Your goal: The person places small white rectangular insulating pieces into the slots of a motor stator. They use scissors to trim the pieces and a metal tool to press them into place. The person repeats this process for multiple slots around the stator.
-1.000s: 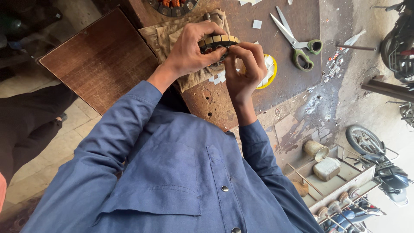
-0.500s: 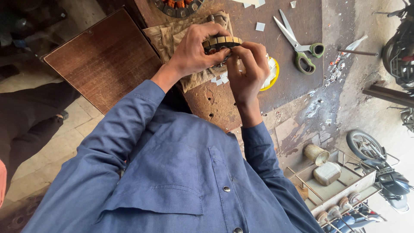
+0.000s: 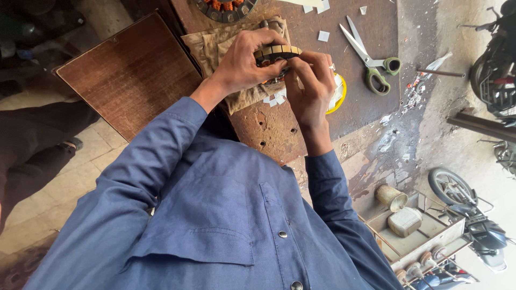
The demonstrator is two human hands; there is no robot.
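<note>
Both my hands hold a small round stator ring (image 3: 277, 51) with tan segments on its rim, just above a crumpled beige cloth (image 3: 215, 45) on the brown workbench (image 3: 279, 126). My left hand (image 3: 244, 62) grips the ring from the left, fingers curled over its top. From the right, the fingers of my right hand (image 3: 312, 86) pinch at the ring's near side. A yellow tape roll (image 3: 339, 95) lies partly hidden behind my right hand. My blue shirt sleeves fill the lower view.
Green-handled scissors (image 3: 371, 59) lie right of my hands, with small white paper pieces (image 3: 323, 35) about. Another stator with copper windings (image 3: 224, 6) sits at the top edge. A wooden board (image 3: 129, 75) lies left. A crate with cans (image 3: 408, 225) and motorcycles (image 3: 492, 70) stand right.
My hands stay on the ring in nearly the same grip; only the view has shifted slightly.
</note>
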